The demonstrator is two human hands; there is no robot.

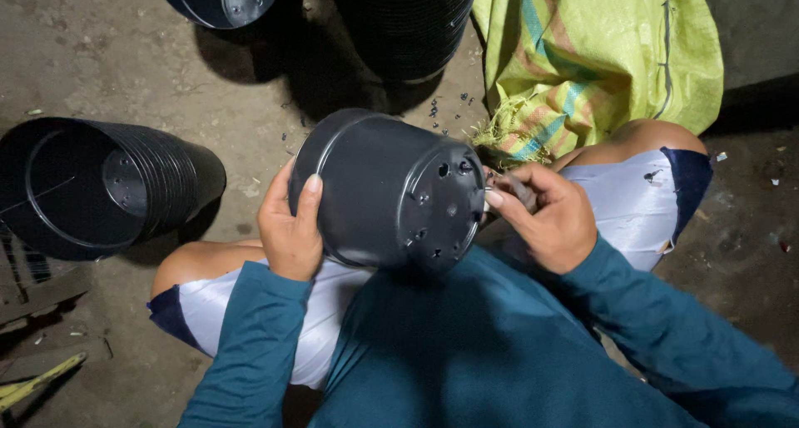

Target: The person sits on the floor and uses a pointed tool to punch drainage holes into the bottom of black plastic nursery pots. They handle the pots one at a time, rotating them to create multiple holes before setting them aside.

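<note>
A black plastic flower pot (pixel 379 186) lies on its side over my lap, its holed bottom turned toward the right. My left hand (pixel 289 225) grips the pot's wall near the rim, thumb on top. At the edge of the pot's bottom, my right hand (pixel 545 214) has its fingers closed on a small dark tool (pixel 518 189); what the tool is cannot be made out. Both arms wear teal sleeves.
A stack of nested black pots (pixel 100 182) lies on its side on the concrete floor at the left. Two more black pot stacks (pixel 408 24) stand at the top. A yellow-green woven sack (pixel 591 53) lies at the upper right. Small black plastic bits (pixel 449 111) litter the floor.
</note>
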